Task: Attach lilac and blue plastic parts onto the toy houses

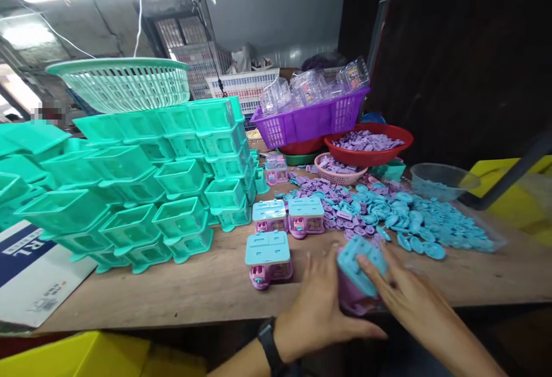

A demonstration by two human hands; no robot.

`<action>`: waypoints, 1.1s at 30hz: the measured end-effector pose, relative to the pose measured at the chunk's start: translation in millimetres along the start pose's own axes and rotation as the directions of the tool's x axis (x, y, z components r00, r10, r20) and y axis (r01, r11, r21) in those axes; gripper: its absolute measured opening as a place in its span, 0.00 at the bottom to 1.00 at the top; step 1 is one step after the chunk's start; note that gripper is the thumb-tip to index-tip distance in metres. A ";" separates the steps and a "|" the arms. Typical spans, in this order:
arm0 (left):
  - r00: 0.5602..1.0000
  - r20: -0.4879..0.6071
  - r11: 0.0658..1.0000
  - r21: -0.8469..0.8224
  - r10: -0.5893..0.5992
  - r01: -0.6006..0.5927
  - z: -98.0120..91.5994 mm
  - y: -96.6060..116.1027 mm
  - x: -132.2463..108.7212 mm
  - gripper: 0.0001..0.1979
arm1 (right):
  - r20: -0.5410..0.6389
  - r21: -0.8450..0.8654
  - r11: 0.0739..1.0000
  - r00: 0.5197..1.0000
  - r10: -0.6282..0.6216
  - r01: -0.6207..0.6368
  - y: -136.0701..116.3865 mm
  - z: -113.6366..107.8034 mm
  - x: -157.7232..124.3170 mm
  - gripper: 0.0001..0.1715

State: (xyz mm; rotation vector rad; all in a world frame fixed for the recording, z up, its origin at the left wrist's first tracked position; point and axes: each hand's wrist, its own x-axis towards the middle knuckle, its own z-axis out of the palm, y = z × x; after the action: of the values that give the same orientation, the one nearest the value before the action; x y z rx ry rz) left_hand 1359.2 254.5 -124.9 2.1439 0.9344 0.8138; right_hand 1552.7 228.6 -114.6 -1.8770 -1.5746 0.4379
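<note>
While both hands, left (319, 308) and right (409, 293), are clasping the toy (360, 276), it's looking light, stiff, best gripped by its sides.

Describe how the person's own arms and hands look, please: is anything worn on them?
Both hands are bare: no gloves and no rings that I can see. The left hand has a black watch with a plain band on its wrist. The right hand has nothing on its wrist. Both forearms are uncovered as far as the picture shows, with no sleeves in view.
</note>
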 end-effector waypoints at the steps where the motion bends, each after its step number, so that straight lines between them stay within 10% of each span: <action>1: 1.000 -0.026 1.000 -0.007 -0.017 0.017 -10.9 -5.8 3.7 0.60 | 0.082 0.074 0.996 0.996 0.033 -0.039 -7.1 6.3 0.8 0.62; 6: 0.996 -0.042 0.991 0.102 -0.081 0.085 -49.3 -21.1 14.7 0.47 | 0.254 0.347 0.931 0.967 0.028 -0.118 -11.5 18.1 -12.8 0.49; 11: 0.985 -0.143 0.987 0.140 0.097 -0.077 -73.4 -14.8 16.8 0.27 | 0.114 0.245 0.963 0.989 0.090 -0.115 17.3 3.4 -33.0 0.45; 19: 0.885 -0.464 0.900 0.399 0.034 0.175 -119.4 -61.9 -6.0 0.15 | -0.086 -0.007 0.963 0.959 -0.271 0.271 12.7 16.6 -0.4 0.40; 23: 0.896 -0.443 0.935 0.326 0.019 0.141 -106.7 -84.8 -24.7 0.19 | 0.080 -0.194 0.940 0.959 -0.271 0.282 -3.1 47.4 22.2 0.38; 33: 0.918 -0.392 0.980 0.156 -0.052 0.123 -53.8 -62.9 -25.4 0.21 | -0.218 -0.608 0.786 0.928 -0.302 0.113 -13.6 57.7 -9.9 0.53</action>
State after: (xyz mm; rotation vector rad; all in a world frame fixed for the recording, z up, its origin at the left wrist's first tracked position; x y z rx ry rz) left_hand 1281.3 284.8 -147.5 2.1087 1.3397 1.1746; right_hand 1504.4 235.0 -149.8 -2.0341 -1.7993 -0.4901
